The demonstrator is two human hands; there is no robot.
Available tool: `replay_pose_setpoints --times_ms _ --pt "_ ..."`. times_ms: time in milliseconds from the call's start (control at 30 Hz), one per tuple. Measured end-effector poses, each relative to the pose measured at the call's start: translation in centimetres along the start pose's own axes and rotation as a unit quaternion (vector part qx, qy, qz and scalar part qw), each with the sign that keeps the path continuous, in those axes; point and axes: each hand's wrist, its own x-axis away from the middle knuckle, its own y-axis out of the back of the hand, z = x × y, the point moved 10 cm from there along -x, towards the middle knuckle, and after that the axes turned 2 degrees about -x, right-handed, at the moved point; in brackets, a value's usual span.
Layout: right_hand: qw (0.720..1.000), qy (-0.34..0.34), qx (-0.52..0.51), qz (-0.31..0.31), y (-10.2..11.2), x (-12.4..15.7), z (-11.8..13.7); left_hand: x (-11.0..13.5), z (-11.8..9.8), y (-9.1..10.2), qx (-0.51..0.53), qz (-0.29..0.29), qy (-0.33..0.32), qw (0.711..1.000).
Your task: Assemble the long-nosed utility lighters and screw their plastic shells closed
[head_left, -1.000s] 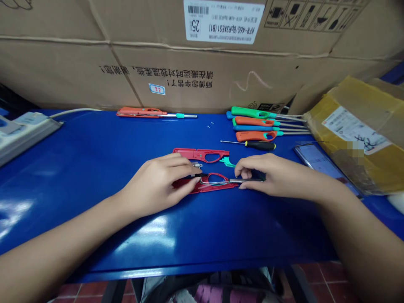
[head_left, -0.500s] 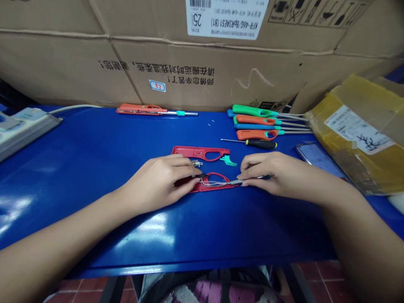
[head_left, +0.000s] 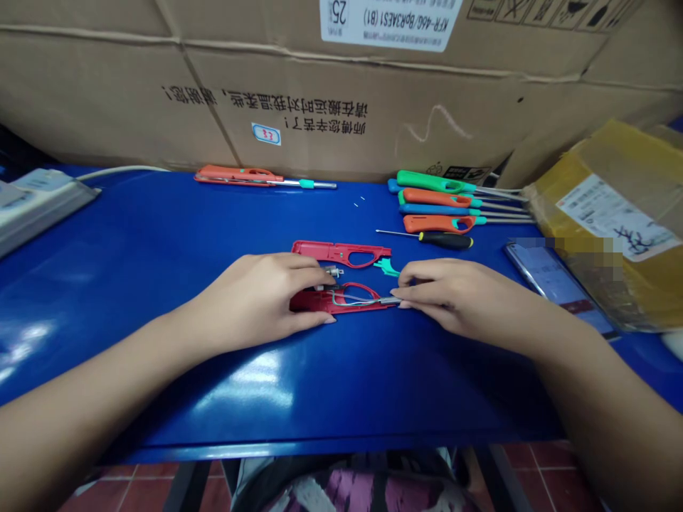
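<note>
An opened red lighter shell half (head_left: 349, 299) lies on the blue table (head_left: 160, 284) with wires and a metal tube (head_left: 385, 301) in it. My left hand (head_left: 261, 299) covers its left end, fingers curled and pressing on it. My right hand (head_left: 448, 291) pinches the metal tube at the shell's right end. Just behind lies the other red shell half (head_left: 341, 253), with a small metal part (head_left: 334, 271) and a teal trigger piece (head_left: 385, 267) beside it.
Several long lighters (head_left: 437, 203) in green, orange and blue lie at the back right, with a black-handled screwdriver (head_left: 442, 240) before them. Another orange lighter (head_left: 250, 176) lies at the back. A phone (head_left: 555, 281), a yellow parcel (head_left: 613, 213), a power strip (head_left: 32, 206) and a cardboard box (head_left: 320, 85) surround the work.
My right hand has slid left along the metal tube toward the shell. My left hand has shifted slightly over the shell's left end. The view has tipped down a little.
</note>
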Motion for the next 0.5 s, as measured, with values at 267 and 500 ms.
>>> replay_pose_setpoints --times_ms 267,500 --pt "0.999 0.033 0.021 -0.02 0.1 -0.07 0.65 0.1 0.9 0.11 0.002 0.011 0.027 1.0" --pt "0.999 0.025 0.036 -0.026 0.17 -0.28 0.73 -0.04 0.99 0.02 0.009 0.01 0.03 0.999"
